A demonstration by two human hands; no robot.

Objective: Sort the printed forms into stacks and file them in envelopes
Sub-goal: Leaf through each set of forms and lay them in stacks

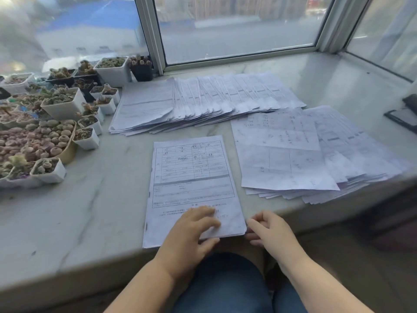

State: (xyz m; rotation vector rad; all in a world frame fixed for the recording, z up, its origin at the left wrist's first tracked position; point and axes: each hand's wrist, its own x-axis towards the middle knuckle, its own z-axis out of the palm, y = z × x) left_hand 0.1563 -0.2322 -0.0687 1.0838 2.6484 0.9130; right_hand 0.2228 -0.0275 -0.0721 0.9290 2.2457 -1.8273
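Both hands are at the near edge of the form (194,188) on the stone sill (94,199): the left hand (191,231) presses its near part with flat fingers, and the right hand (269,229), fingers loosely bent and holding nothing, touches its near right corner. Beyond this form lies a long fanned row of papers (203,102), and to its right a looser pile (311,154). I judge the sorting step is in hand; next, this form must go to the matching stack.
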